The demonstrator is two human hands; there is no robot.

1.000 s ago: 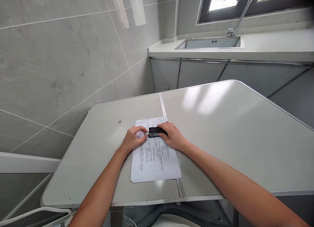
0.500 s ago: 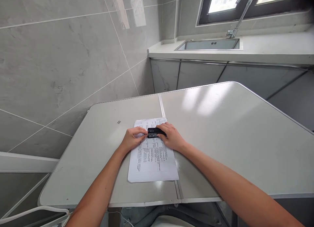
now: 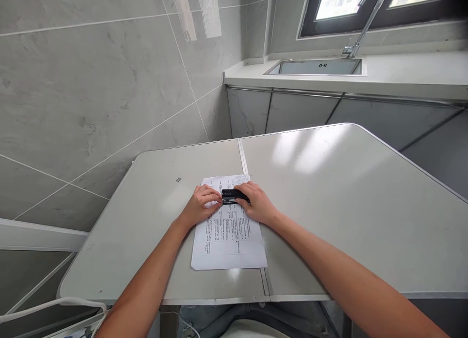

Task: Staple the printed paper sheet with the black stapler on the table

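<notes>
**Stapler on sheets: hands barely shifted**

The black stapler (image 3: 234, 197) lies across the upper part of the printed sheets (image 3: 228, 233) at mid-table (image 3: 153, 206), the same spot as half a second ago. The right hand (image 3: 259, 203) stays wrapped over its rear end, gripping it. The left hand (image 3: 199, 206) has crept slightly nearer the nose, fingers curled on the sheets. Whether it pinches or only presses, I cannot tell.

A printed sheet of paper (image 3: 228, 231) lies on a pale grey folding table (image 3: 329, 192). The left hand (image 3: 199, 206) and right hand (image 3: 258, 201) both rest on the sheet, gripping a small black stapler (image 3: 231, 196) between them. Behind, a sink (image 3: 316, 66) with a faucet (image 3: 365, 21) sits in a counter.
</notes>
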